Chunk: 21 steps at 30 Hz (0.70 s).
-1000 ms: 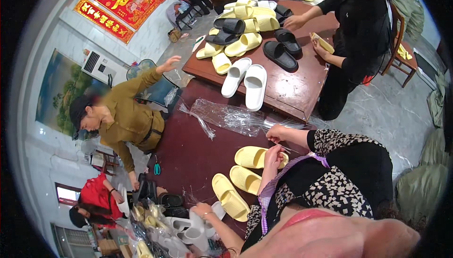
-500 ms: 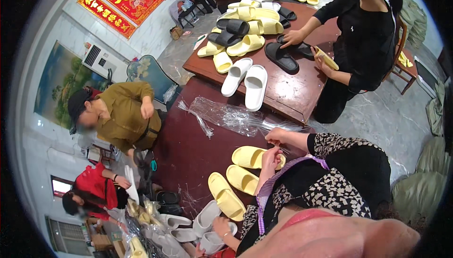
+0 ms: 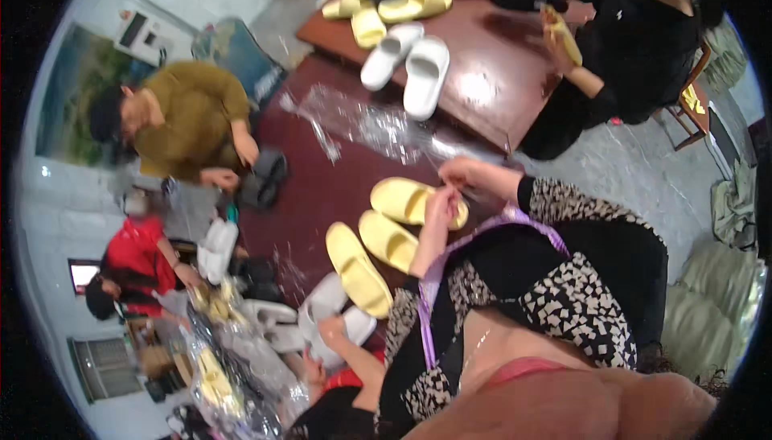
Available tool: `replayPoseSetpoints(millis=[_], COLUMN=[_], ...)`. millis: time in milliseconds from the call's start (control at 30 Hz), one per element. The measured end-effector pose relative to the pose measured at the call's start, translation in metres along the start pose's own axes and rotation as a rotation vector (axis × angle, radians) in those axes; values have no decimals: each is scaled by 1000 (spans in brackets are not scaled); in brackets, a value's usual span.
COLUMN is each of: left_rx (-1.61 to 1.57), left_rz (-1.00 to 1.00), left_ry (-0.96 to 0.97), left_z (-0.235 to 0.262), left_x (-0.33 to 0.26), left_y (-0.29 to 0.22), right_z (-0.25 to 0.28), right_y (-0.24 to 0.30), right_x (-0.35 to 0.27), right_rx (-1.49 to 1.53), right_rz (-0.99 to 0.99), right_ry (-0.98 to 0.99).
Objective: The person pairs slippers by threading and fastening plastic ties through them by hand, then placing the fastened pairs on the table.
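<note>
Over the maroon table, my left hand (image 3: 439,216) and my right hand (image 3: 466,173) are close together, fingers pinched. What they hold is too small and blurred to make out. Just beneath them lies a yellow slipper (image 3: 394,197), partly hidden by my left hand. A second yellow slipper (image 3: 384,239) rests alongside it, and a third yellow slipper (image 3: 354,269) is further left, near my left sleeve. Beyond my hands, a clear plastic bag (image 3: 354,122) of thin clear strands is spread across the table.
A pair of white slippers (image 3: 426,78) sits on the higher brown table (image 3: 482,94), where a person in black handles slippers. At left, a person in olive holds dark slippers (image 3: 264,178). Another person's hand (image 3: 331,331) touches grey-white slippers (image 3: 322,299) beside plastic-wrapped pairs.
The view has shifted, so the scene sits higher and further left. My hands stay pinched together over the yellow slippers. The person in black has lifted dark slippers; the one in olive now holds dark slippers.
</note>
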<state>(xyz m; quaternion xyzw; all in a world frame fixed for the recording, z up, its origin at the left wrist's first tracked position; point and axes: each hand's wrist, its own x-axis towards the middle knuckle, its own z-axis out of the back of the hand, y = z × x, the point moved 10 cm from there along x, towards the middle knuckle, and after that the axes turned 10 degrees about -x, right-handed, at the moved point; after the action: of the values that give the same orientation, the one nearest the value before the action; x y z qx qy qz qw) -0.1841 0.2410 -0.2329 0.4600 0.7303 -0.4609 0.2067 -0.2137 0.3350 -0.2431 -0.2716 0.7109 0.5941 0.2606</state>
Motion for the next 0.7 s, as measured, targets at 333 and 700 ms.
replayPoseSetpoints(millis=[333, 700], left_rx=[-43, -91], left_rz=[54, 25], left_ry=[-61, -65], left_z=[6, 13], left_x=[3, -13], left_y=[-13, -5], right_z=[16, 50], right_y=[7, 29], right_x=[9, -7], right_rx=[0, -529], right_rz=[-84, 113], right_ry=[-63, -394])
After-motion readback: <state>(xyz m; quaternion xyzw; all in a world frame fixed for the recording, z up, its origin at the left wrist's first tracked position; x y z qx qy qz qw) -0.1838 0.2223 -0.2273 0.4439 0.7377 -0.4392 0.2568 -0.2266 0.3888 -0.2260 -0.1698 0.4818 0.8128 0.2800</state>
